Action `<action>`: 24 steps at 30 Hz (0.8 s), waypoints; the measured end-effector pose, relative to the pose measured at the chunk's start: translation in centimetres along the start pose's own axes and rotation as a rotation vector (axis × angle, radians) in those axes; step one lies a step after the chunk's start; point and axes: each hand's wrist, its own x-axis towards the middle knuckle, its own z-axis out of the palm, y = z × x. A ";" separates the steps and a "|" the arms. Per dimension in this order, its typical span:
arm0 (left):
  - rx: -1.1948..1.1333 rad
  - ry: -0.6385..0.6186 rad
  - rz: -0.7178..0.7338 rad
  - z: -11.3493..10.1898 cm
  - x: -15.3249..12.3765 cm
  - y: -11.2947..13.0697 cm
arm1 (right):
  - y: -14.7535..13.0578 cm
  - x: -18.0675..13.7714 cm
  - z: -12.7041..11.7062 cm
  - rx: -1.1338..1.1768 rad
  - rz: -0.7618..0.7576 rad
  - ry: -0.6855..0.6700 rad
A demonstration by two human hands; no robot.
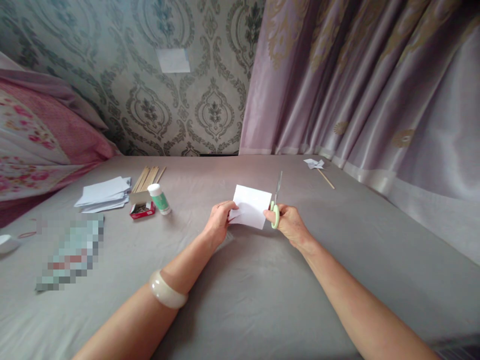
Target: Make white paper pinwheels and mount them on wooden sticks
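A white sheet of paper (252,206) is held up over the grey cloth, at the middle of the view. My left hand (220,218) pinches its left edge between thumb and fingers. A pair of scissors with pale green handles (275,216) is in my right hand (291,225), blades pointing up and away beside the paper's right edge. The right thumb also touches that edge of the sheet. Whether the blades are fully closed is hard to make out.
At the left lie a stack of white paper (103,194), several wooden sticks (148,178), a small red box (142,210) with small items and a white-green bottle (159,200). A paper pinwheel (314,164) on a stick lies at the far right. A blurred packet (75,252) lies nearer left.
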 end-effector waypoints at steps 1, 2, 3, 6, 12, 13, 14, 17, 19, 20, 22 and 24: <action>0.009 -0.019 0.020 0.1 -0.1 0.1 | 0.0 0.0 0.0 0.011 -0.010 0.010; 0.016 -0.041 0.043 0.2 -0.2 0.3 | 0.0 0.0 0.0 0.027 -0.021 0.021; 0.005 -0.059 0.064 0.3 -0.3 0.5 | 0.1 0.1 0.0 0.047 -0.033 0.034; -0.067 -0.094 0.058 0.6 -0.7 1.0 | 0.2 0.3 -0.1 0.129 -0.068 0.072; -0.169 -0.128 -0.054 0.9 -1.3 1.7 | 0.4 0.7 -0.3 0.290 -0.049 0.113; -0.175 -0.136 -0.056 0.9 -1.4 1.7 | 0.5 0.7 -0.3 0.303 -0.045 0.117; -0.178 -0.152 -0.060 1.0 -1.5 1.7 | 0.5 0.8 -0.3 0.314 -0.043 0.122; -0.165 -0.204 -0.059 1.1 -1.7 1.2 | 0.8 0.9 -0.3 0.329 -0.047 0.140; -0.109 -0.214 -0.028 1.2 -1.7 0.6 | 0.9 1.0 -0.2 0.323 -0.060 0.149; -0.067 -0.216 -0.004 1.3 -1.8 0.2 | 1.0 1.0 -0.2 0.316 -0.065 0.155; 0.021 -0.216 0.046 1.3 -1.8 -0.6 | 1.1 0.9 0.0 0.304 -0.068 0.171; 0.075 -0.208 0.072 1.4 -1.8 -1.1 | 1.0 0.8 0.2 0.289 -0.064 0.191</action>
